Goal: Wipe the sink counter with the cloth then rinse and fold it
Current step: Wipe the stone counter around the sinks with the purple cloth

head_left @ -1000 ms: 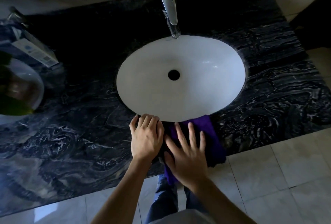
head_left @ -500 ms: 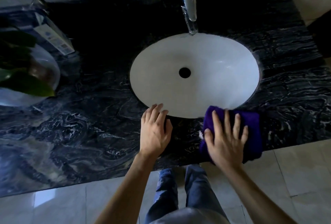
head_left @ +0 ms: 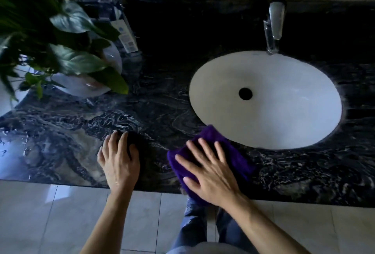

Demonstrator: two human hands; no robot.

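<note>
A purple cloth [head_left: 233, 152] lies folded on the dark marble counter [head_left: 162, 101], just in front of the white oval sink [head_left: 284, 111]. My right hand [head_left: 209, 172] presses flat on the cloth with fingers spread. My left hand [head_left: 118, 160] rests palm down on the bare counter to the left of the cloth, near the front edge, holding nothing. A chrome faucet [head_left: 275, 24] stands behind the sink; no water runs from it.
A leafy green plant [head_left: 50, 40] in a white pot [head_left: 89, 85] stands at the back left. A soap pump bottle [head_left: 123, 28] stands beside it. Pale floor tiles [head_left: 50, 223] lie below the counter edge, and my legs show between my arms.
My view has swung left, bringing the plant in. My right hand slid the cloth right along the front of the sink, then back left toward its left rim. My left hand stayed flat on the counter.
</note>
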